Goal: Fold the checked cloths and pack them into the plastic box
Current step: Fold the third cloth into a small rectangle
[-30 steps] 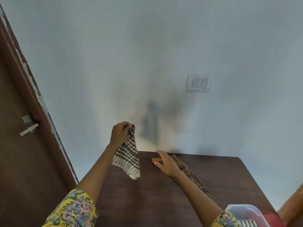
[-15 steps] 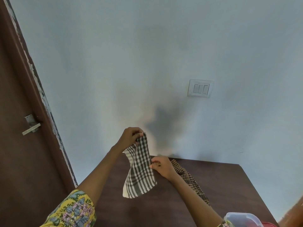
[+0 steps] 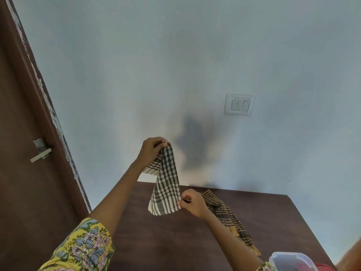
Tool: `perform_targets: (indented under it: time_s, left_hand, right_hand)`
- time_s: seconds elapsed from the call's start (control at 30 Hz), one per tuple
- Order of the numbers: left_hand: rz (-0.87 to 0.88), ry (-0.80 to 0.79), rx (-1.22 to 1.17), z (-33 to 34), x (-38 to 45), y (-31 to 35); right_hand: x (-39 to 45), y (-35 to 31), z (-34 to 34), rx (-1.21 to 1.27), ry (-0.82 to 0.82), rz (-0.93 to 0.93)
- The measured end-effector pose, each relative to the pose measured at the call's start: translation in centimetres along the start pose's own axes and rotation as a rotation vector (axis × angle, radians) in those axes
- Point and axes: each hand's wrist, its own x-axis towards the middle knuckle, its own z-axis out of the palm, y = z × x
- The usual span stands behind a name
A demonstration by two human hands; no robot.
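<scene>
Head view: pale blue wall (image 3: pixel 136 65) ahead, dark desk (image 3: pixel 166 241) below it. Your left hand (image 3: pixel 151 150) pinches the black-and-white checked cloth (image 3: pixel 166 182) by its top corner, up above the desk. Your right hand (image 3: pixel 192 203) grips its lower right edge. A brown checked cloth (image 3: pixel 224 214) lies on the desk, right. The plastic box (image 3: pixel 291 262) sits near right.

A dark brown wooden table (image 3: pixel 175 241) is standing against a pale blue wall (image 3: pixel 175 55). A white switch plate (image 3: pixel 238 104) with three switches is sitting on that wall, above the table. A brown door (image 3: pixel 25 173) is filling the left edge, its metal handle (image 3: pixel 40 151) sticking out sideways.
</scene>
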Motion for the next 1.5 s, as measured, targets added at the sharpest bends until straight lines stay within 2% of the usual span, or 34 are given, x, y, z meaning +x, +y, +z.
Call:
perform_targets:
  time_s: [0.17,0.33,0.5,0.63,0.7,0.77,0.87,0.97,1.1,1.2,1.33,1.5]
  left_hand:
    - [0.015,0.072,0.016,-0.6,-0.1,0.3]
    - [-0.100,0.331,0.020,-2.5,-0.3,-1.1]
    - [-0.191,0.509,0.031,-2.5,-0.7,-2.2]
    - [-0.262,0.611,-0.029,-2.0,-0.6,-2.0]
    - [-0.347,0.672,-0.131,-2.2,-0.5,-2.2]
    - [-0.388,0.709,-0.216,-2.6,-0.3,-2.6]
    - [-0.383,0.688,-0.235,-3.1,-0.3,-3.1]
    - [-0.380,0.645,-0.255,-3.3,-0.3,-3.4]
    - [-0.375,0.614,-0.293,-3.6,-0.6,-3.5]
    - [-0.365,0.572,-0.263,-3.6,-1.3,-3.8]
    - [-0.416,0.474,-0.176,-2.8,-3.1,-5.7]
    - [-0.474,0.241,-0.101,-1.3,-6.5,-8.4]
  right_hand:
    - [-0.4,-0.2,0.0,0.157,0.129,0.045]
    - [-0.5,0.3,-1.9,0.259,0.288,0.117]
    - [-0.3,0.3,-3.2,0.203,0.275,0.028]
    - [-0.4,0.0,-3.0,0.211,0.278,0.053]
    - [-0.3,-0.3,-3.0,0.312,0.347,0.113]
    - [-0.2,-0.9,-3.1,0.582,0.414,0.237]
    - [0.3,-1.9,-3.7,1.049,0.444,0.362]
    - [0.7,-2.7,-4.7,1.270,0.402,0.371]
    - [0.9,-2.0,-4.9,1.102,0.243,0.369]
    - [0.7,-1.2,-4.3,0.785,0.163,0.376]
    - [0.0,0.1,-4.3,0.540,0.243,0.392]
    - [-1.6,1.3,-5.8,0.572,0.336,0.382]
